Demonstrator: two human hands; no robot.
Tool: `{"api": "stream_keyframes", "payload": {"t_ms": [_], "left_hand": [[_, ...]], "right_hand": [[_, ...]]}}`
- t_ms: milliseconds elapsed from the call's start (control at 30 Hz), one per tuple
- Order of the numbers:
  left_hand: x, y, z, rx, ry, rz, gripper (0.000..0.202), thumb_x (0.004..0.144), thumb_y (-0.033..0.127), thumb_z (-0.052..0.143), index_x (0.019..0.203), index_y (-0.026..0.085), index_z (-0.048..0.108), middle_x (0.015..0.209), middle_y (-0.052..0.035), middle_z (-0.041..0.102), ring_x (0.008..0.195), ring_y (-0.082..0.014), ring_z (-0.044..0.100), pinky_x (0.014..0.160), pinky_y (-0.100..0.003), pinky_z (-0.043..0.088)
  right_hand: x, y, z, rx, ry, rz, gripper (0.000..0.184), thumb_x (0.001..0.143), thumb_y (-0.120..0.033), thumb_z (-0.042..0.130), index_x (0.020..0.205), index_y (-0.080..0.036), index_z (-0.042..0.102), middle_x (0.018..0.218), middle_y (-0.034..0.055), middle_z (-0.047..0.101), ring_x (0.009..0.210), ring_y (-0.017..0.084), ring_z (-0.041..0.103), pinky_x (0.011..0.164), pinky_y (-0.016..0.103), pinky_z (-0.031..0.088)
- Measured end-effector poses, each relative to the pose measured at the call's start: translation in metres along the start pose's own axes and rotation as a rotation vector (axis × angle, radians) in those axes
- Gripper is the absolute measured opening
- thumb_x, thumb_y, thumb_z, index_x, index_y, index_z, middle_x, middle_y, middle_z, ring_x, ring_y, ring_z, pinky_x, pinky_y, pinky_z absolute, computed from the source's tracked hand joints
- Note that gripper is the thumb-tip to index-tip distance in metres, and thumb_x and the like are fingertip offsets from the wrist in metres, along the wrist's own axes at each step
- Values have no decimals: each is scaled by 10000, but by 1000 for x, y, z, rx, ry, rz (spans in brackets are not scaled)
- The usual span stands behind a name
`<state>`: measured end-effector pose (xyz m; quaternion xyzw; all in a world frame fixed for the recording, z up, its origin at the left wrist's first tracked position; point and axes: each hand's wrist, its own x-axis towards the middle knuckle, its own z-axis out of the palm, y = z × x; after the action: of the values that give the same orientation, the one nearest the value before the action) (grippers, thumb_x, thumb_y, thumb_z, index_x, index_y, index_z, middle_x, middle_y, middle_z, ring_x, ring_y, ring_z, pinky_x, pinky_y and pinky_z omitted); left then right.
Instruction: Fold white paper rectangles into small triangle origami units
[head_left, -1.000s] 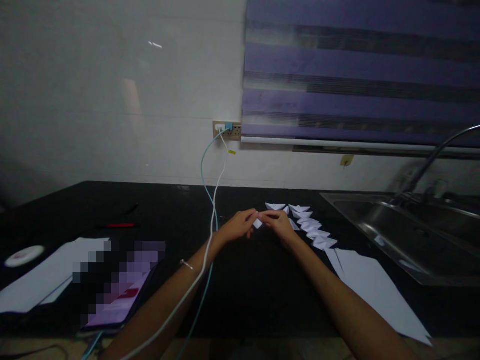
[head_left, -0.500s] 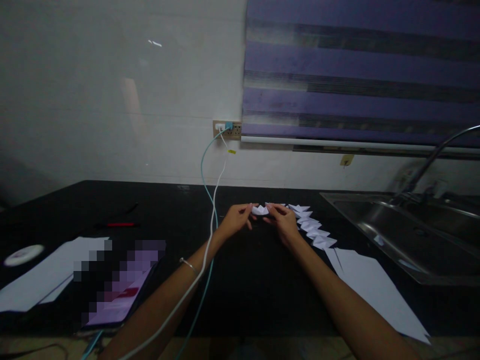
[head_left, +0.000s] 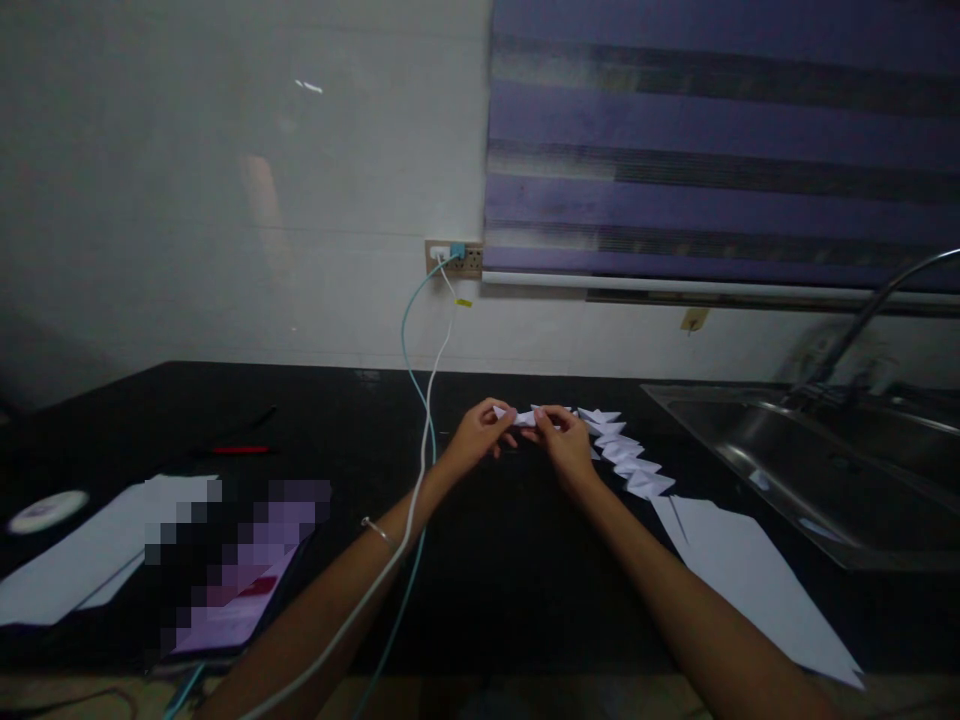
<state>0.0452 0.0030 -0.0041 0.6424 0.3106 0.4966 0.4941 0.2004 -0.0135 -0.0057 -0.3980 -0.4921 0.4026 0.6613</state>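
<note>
A small white folded paper boat [head_left: 524, 419] is held between my two hands, above the far middle of the black counter. My left hand [head_left: 481, 436] pinches its left end with thumb and fingers. On the other end, my right hand [head_left: 561, 437] is closed the same way, and its fingers hide part of the paper. Just right of that hand, several more folded paper boats [head_left: 627, 452] lie in an overlapping row that runs toward me.
White paper sheets [head_left: 750, 570] lie at the right, beside the steel sink [head_left: 795, 470]. More sheets [head_left: 97, 550], a partly blurred tablet [head_left: 255, 590], a round white object [head_left: 48, 511] and a red pen [head_left: 240, 450] are at left. A white cable [head_left: 421, 460] hangs across my left forearm.
The paper boat now looks flatter and wider, with a pointed end showing past my left fingers. My grip has shifted slightly, both thumbs now lying over the paper.
</note>
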Motion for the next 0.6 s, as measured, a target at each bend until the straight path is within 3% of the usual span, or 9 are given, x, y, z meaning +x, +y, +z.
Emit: {"api": "stream_keyframes", "payload": {"t_ms": [133, 333, 600], "left_hand": [[-3, -2, 4, 39, -16, -11, 472, 757, 462, 654, 1052, 174, 424, 650, 34, 605, 398, -68, 517, 345, -147, 345], [-6, 2, 2, 124, -131, -50, 392, 838, 512, 530, 944, 135, 518, 657, 5, 574, 424, -65, 513, 362, -170, 346], [-9, 6, -1, 105, -170, -37, 361, 859, 498, 507, 922, 143, 527, 625, 3, 573, 452, -73, 513, 409, -184, 346]], "right_hand": [[-1, -3, 0, -53, -43, -60, 331, 671, -477, 718, 779, -176, 634, 760, 13, 603, 688, 165, 624, 686, 345, 586], [-2, -7, -1, -32, -80, -56, 319, 690, -473, 706, 809, -189, 623, 747, 6, 609, 691, 166, 615, 720, 351, 567], [-4, -11, 0, -43, -171, -8, 335, 710, -506, 673, 837, -202, 615, 740, 20, 624, 637, 169, 615, 652, 323, 542]]}}
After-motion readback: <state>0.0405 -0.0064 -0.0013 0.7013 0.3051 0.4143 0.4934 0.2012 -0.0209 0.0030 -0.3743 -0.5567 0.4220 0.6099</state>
